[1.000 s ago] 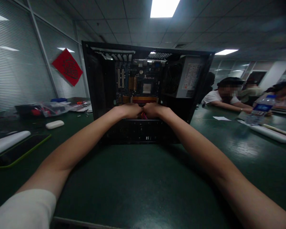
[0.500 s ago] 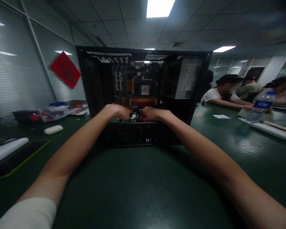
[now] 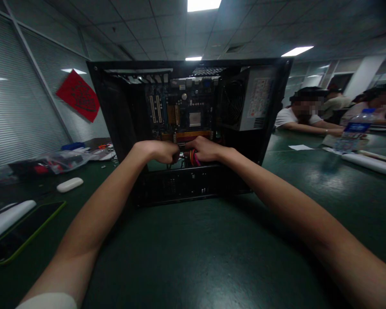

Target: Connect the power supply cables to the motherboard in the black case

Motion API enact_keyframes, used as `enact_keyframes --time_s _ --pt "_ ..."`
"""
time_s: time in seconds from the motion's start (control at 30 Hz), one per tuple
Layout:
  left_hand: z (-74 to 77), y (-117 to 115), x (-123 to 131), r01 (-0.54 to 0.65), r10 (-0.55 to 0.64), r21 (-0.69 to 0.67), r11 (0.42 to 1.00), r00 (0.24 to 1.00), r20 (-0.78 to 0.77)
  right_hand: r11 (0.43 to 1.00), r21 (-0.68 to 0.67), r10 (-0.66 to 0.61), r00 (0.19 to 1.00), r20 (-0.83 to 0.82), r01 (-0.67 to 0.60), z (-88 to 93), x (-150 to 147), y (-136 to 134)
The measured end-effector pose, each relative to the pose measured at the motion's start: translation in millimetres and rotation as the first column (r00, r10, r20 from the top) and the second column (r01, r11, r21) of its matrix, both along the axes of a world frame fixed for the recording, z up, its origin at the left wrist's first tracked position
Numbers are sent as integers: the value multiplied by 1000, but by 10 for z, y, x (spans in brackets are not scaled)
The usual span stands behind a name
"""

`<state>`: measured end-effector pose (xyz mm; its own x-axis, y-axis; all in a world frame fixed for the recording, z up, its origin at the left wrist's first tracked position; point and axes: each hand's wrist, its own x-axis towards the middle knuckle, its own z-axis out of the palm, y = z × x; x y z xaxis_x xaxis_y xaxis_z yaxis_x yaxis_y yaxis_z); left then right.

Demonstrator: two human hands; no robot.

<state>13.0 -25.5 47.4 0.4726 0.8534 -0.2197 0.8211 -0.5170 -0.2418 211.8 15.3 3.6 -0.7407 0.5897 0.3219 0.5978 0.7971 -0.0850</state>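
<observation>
The left hand [image 3: 161, 151] and right hand [image 3: 207, 149] both clench the coloured cables [image 3: 194, 159] inside the computer case [image 3: 180, 189]. Gripping near the connector, held straight, should spare the wires.

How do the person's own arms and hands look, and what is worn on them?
The left hand and right hand are bare: no gloves or watch show. Both forearms are bare too. A white sleeve covers the left upper arm.

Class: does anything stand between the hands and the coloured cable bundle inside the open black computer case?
Nothing visible. The left hand and right hand are both at the coloured cable bundle inside the open black computer case.
</observation>
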Motion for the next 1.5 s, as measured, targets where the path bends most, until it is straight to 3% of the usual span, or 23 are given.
enact_keyframes --time_s 0.1,0.23,0.37,0.5,0.67,0.83,0.97,1.03,1.17,1.5 --pt "44 -109 48 -38 38 -24 999 999 -11 984 142 -113 994 2 112 13 -27 -44" --pt "76 -193 85 -60 60 -14 998 998 -7 953 197 -234 972 -16 232 17 -44 -71" --pt "52 -144 57 -62 60 66 996 998 26 900 284 -333 942 -44 332 43 -28 -86" --pt "-35 -81 60 -26 26 1 1000 999 23 838 388 -423 906 15 384 79 35 -52" --pt "-120 -71 132 -73 72 80 994 997 11 833 458 -419 895 154 311 81 128 69" --pt "-83 32 177 -23 23 -3 1000 997 78 840 521 -356 878 320 151 126 177 188" --pt "-193 71 236 -33 -1 209 977 987 160 818 573 -298 889 348 50 104 184 276" --pt "-300 50 257 -33 -15 237 971 980 198 805 593 -280 889 361 14 53 172 295" --pt "-442 9 255 2 -58 222 975 968 245 804 595 -274 881 386 -11 -49 137 276" --pt "-448 99 292 -4 -44 214 977 974 221 834 547 -227 859 458 -71 -89 170 276"
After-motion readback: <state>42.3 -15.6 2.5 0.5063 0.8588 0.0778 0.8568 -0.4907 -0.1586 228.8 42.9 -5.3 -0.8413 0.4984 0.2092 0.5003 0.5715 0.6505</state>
